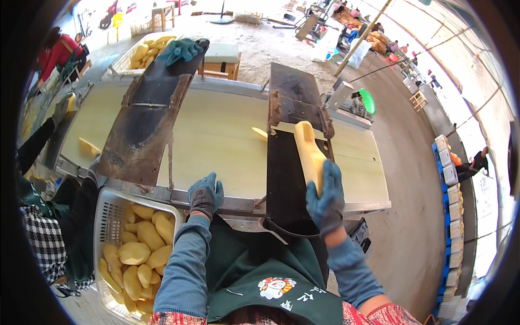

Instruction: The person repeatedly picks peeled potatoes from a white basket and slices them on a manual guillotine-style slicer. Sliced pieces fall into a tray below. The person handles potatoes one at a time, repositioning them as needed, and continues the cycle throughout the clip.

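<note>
A long peeled yellow tuber [309, 152] with a knobbed far end is in my right hand [326, 199], gripped by its near end. It is over a black board [284, 174] that spans the pale conveyor belt [219, 134]. My left hand [206, 194] rests at the belt's near metal edge, holding nothing, its fingers somewhat apart. Both hands wear blue-grey coated gloves. A thin yellow piece [260, 133] lies on the belt at the board's left side. Below left, a white plastic crate [97, 239] holds several peeled tubers [148, 235].
A second dark board [138, 130] crosses the belt to the left, with blue gloves [183, 50] on its far end. Beside it a co-worker's gloved hand [94, 166] is near another yellow piece [88, 147]. Another crate of tubers [150, 50] stands beyond the belt, near a padded stool [221, 55].
</note>
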Demonstrator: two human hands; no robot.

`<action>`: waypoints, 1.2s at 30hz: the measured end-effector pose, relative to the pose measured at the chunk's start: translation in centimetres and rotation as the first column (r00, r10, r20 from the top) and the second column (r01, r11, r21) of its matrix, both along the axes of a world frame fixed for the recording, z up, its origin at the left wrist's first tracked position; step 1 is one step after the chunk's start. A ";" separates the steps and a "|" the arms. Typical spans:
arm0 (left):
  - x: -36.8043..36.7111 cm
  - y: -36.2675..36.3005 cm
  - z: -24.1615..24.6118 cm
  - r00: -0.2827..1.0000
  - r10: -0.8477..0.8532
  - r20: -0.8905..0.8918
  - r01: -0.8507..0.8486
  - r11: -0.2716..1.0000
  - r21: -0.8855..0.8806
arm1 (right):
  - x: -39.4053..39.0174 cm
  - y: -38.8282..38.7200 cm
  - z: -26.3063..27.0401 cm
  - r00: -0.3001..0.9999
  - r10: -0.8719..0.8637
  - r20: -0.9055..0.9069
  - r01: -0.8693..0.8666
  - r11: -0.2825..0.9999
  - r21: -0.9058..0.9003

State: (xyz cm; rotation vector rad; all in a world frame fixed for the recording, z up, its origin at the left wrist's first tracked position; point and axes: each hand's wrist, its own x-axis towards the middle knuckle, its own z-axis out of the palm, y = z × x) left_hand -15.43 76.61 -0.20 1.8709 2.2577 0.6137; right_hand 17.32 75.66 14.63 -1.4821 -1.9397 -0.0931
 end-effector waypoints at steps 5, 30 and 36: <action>-0.6 0.1 -1.0 0.992 -0.024 0.128 0.018 0.999 0.051 | 1.8 1.2 0.6 0.985 0.171 0.003 -0.171 0.983 0.075; 22.4 31.9 -3.7 -0.811 -0.051 0.583 0.210 0.904 0.372 | -3.7 28.7 -0.6 0.994 0.088 -0.063 -0.096 0.985 -0.143; 22.2 31.2 -3.5 -0.793 -0.008 0.609 0.268 0.893 0.361 | -2.2 35.3 -1.3 0.998 -0.064 0.007 0.064 0.971 -0.232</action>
